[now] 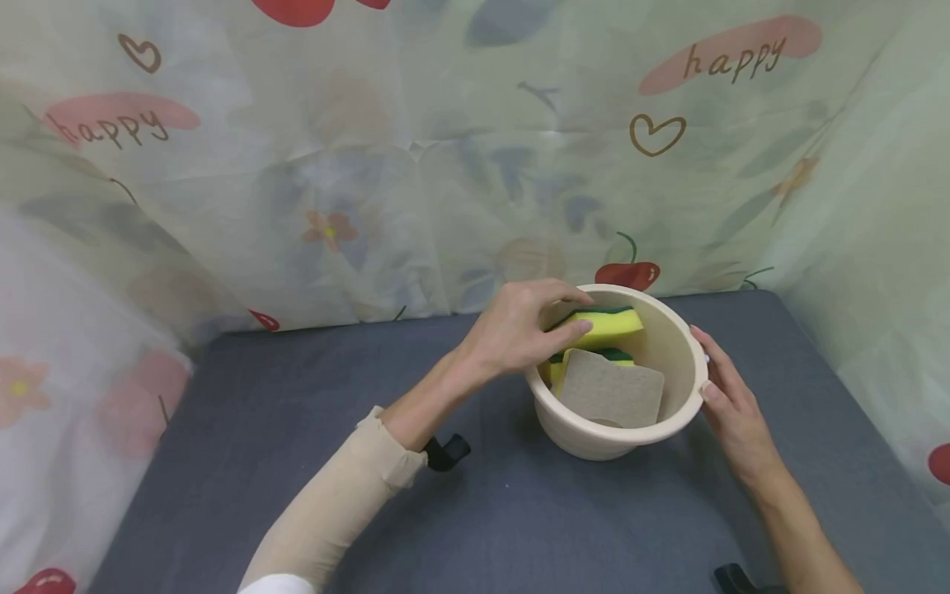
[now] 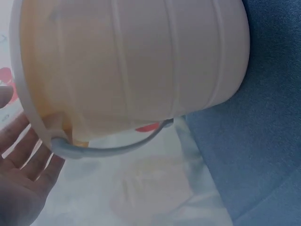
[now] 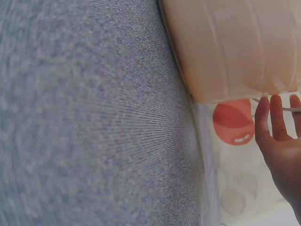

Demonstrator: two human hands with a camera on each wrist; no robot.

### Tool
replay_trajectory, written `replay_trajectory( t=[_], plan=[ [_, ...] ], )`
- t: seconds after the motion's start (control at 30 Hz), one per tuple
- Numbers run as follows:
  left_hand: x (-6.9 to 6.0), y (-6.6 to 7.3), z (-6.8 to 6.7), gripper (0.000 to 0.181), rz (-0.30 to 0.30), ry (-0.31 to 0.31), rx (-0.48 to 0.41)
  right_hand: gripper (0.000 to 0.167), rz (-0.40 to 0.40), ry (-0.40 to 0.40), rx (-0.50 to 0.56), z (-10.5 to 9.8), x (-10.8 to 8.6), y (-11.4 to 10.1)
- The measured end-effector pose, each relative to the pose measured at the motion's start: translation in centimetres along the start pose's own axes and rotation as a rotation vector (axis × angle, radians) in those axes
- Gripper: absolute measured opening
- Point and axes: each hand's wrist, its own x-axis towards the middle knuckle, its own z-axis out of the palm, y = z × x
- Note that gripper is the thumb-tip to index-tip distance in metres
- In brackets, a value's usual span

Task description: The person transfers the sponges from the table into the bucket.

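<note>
A cream bucket (image 1: 560, 412) stands on the dark table, its rim facing up toward the head camera. My left hand (image 1: 519, 324) reaches over its left rim and pinches one end of a yellow sponge (image 1: 609, 328) with a green scouring side. Below that sponge lies a second yellow-and-green one, mostly covered. In front leans a flat grey-beige pad (image 1: 612, 388) with a notched edge. My right hand (image 1: 738, 412) holds the bucket's right rim, thumb in front and fingers farther back. The left wrist view hides the sponges behind the bucket wall (image 2: 146, 56).
A grey-blue cloth covers the table (image 1: 505, 511). Behind it hangs a patterned curtain (image 1: 416, 206), close to the bucket's far side. A thin handle (image 2: 117, 150) hangs along the bucket's outside. Black straps (image 1: 448, 453) show by both wrists.
</note>
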Motion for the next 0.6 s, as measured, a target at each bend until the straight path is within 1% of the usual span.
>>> replay_trajectory(
  t=[0.1, 0.17, 0.23, 0.33, 0.47, 0.6],
  plan=[
    [-0.5, -0.4, -0.3, 0.033, 0.009, 0.006, 0.004, 0.057, 0.005, 0.0, -0.009, 0.0, 0.2, 0.0],
    [-0.8, -0.7, -0.4, 0.034, 0.016, 0.006, 0.004, 0.057, 0.006, 0.007, -0.043, 0.0, 0.2, -0.1],
    [-1.3, -1.0, -0.5, 0.036, 0.013, 0.002, 0.002, 0.057, 0.005, 0.013, -0.098, -0.2, 0.2, -0.2],
    [-1.9, -1.3, -0.7, 0.037, 0.005, -0.003, 0.006, 0.057, 0.013, 0.018, -0.237, -0.5, 0.1, -0.3],
    [-2.7, -1.4, -0.8, 0.038, -0.009, -0.016, 0.005, 0.055, 0.012, 0.01, -0.394, -0.9, -0.4, -0.2],
    [-3.5, -1.5, -0.9, 0.04, -0.03, -0.033, 0.014, 0.052, -0.009, 0.004, -0.474, -1.4, -1.0, -0.1]
  ],
)
